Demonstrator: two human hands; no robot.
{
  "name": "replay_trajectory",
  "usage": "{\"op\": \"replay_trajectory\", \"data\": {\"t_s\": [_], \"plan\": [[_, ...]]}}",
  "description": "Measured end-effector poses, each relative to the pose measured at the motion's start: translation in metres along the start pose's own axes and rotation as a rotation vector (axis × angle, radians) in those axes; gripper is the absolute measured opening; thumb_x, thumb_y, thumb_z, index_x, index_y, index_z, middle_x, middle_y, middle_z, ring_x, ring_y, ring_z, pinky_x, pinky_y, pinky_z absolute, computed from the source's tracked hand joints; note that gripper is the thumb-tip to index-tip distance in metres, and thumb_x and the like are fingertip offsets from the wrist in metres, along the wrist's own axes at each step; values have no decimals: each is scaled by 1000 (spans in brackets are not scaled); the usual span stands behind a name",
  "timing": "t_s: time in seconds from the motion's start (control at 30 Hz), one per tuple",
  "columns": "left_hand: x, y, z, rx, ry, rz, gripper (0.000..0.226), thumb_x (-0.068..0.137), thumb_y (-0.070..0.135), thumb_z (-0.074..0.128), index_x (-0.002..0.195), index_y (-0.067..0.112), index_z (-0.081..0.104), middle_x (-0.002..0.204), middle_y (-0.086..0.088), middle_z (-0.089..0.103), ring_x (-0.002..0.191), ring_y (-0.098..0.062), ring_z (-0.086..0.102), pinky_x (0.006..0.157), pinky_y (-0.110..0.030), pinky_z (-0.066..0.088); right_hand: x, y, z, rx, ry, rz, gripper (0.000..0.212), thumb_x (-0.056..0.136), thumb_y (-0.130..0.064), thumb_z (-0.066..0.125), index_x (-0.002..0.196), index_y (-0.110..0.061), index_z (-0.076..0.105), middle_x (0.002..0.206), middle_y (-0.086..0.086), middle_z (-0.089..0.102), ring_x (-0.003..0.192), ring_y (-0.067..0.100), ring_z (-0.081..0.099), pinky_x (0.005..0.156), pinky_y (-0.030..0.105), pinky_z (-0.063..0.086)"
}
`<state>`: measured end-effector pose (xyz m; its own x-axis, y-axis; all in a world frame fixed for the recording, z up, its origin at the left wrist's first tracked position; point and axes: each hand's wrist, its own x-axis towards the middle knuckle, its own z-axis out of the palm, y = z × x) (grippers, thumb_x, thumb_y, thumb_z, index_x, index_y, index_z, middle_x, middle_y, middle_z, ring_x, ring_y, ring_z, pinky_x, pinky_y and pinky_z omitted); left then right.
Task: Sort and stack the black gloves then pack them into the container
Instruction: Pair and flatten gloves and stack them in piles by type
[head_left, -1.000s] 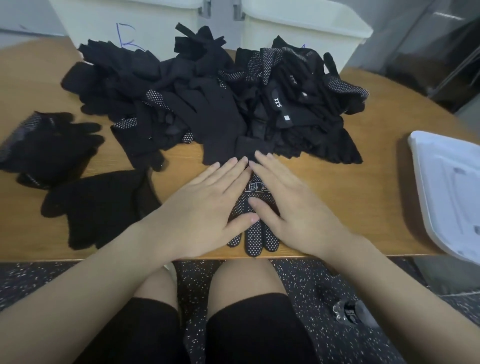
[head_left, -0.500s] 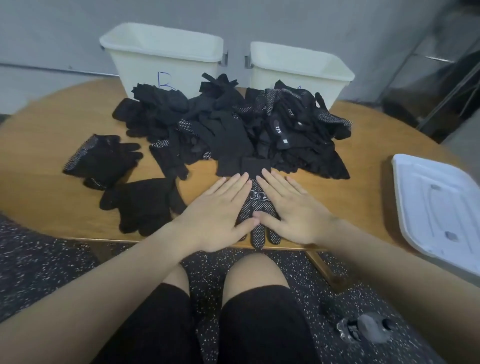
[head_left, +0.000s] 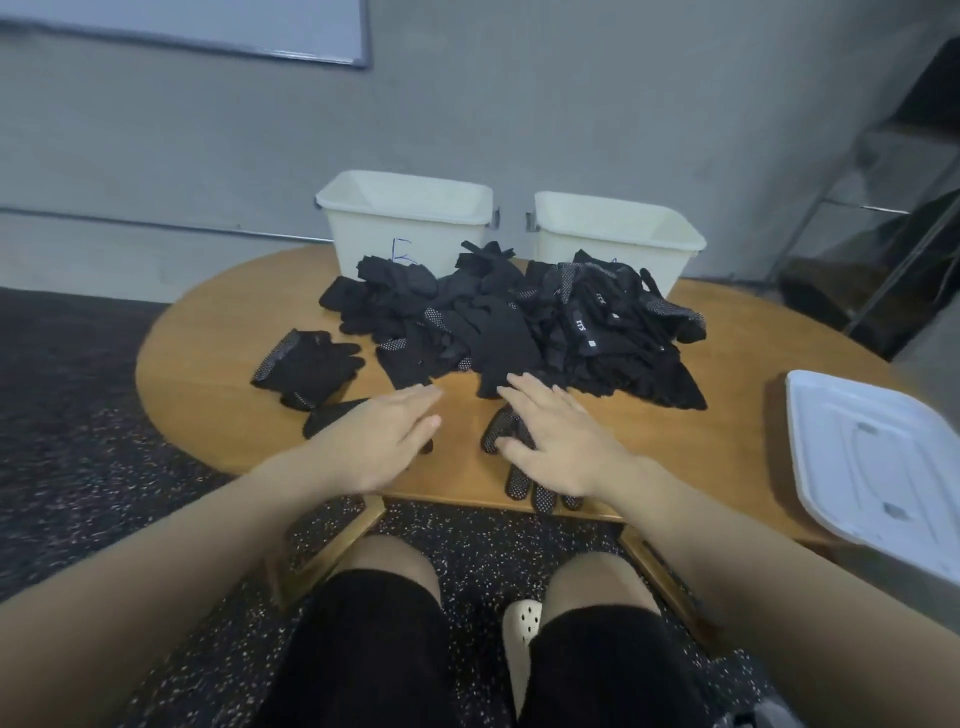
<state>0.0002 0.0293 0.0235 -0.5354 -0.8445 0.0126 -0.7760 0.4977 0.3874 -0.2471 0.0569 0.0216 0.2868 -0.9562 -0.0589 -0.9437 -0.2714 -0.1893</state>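
- Now the hands had parted: the left hand (head_left: 382, 441) hovered flat, fingers released, over the surface (head_left: 208, 374), while the right hand (head_left: 558, 444) pressed the dotted glove (head_left: 519, 480) at the near edge, fingers straight.
- Behind lay the heaped gloves (head_left: 519, 322), two cream bins (head_left: 410, 223) at the far edge, grey wall beyond.
- Round wooden top; knit fabric; white plastic lid (head_left: 872, 462) at the right edge.

gloves (head_left: 514, 322): matt black knit, some dotted | table (head_left: 208, 364): smooth wood | bins (head_left: 405, 218): plastic
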Motion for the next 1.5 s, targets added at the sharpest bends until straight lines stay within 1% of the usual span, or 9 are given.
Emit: {"op": "replay_trajectory", "data": {"t_s": [0.1,0.33,0.57,0.77,0.9,1.07,1.27,1.37,1.5], "plan": [[-11,-35,-15,-47,105,-156,46,111,28,40,155,15,42,159,-2,44,147,-19,39,117,-25,26,14,-29,4,-6,15,-85,65,107,-42,40,164,-18,19,173,-3,6,159,11,-1,129,36,-1],[-32,-104,-32,11,272,-303,44,110,24,42,152,16,47,161,-5,40,149,-25,32,123,-41,23,63,-88,10,102,30,-144,62,110,-41,37,164,-16,20,172,0,16,159,14,8,128,34,9],[-14,-141,-41,-79,245,-441,49,107,39,48,151,17,47,145,-8,54,137,-29,43,116,-45,36,110,-116,8,175,-15,-147,58,111,-39,36,162,-14,24,170,1,23,158,16,15,124,31,16],[-1,-153,-36,-67,243,-389,47,97,50,63,139,29,58,128,3,58,123,-21,47,109,-44,41,157,-119,25,169,-40,-181,56,106,-35,50,158,-18,37,164,-1,37,148,23,38,120,35,30],[1,-162,-29,-79,319,-379,32,92,51,68,117,30,63,113,10,52,112,-16,46,102,-41,40,178,-119,31,163,16,-205,50,102,-27,59,151,-21,49,154,-3,50,137,24,50,115,39,38],[6,-171,-30,-217,392,-370,17,91,38,73,84,39,58,98,17,53,106,-21,53,102,-51,43,190,-119,30,66,122,-290,30,104,-27,58,131,-24,70,128,-6,64,115,21,60,107,37,38],[11,-177,-34,-303,488,-324,20,94,36,70,76,34,60,84,12,65,84,-12,61,96,-58,47,199,-113,23,216,234,-325,23,104,-24,58,118,-22,76,109,-3,67,103,22,63,92,41,49],[13,-170,-43,-343,541,-287,17,96,35,68,82,27,63,83,10,67,83,-10,62,91,-50,51,200,-111,14,327,288,-328,22,103,-24,56,114,-23,75,107,-5,67,102,18,63,92,45,52],[14,-142,-66,-504,577,-280,20,103,32,59,91,17,66,81,8,64,70,4,56,68,-18,45,189,-111,-10,459,363,-298,20,102,-22,55,107,-19,74,99,-6,69,94,12,64,88,41,53]]}}
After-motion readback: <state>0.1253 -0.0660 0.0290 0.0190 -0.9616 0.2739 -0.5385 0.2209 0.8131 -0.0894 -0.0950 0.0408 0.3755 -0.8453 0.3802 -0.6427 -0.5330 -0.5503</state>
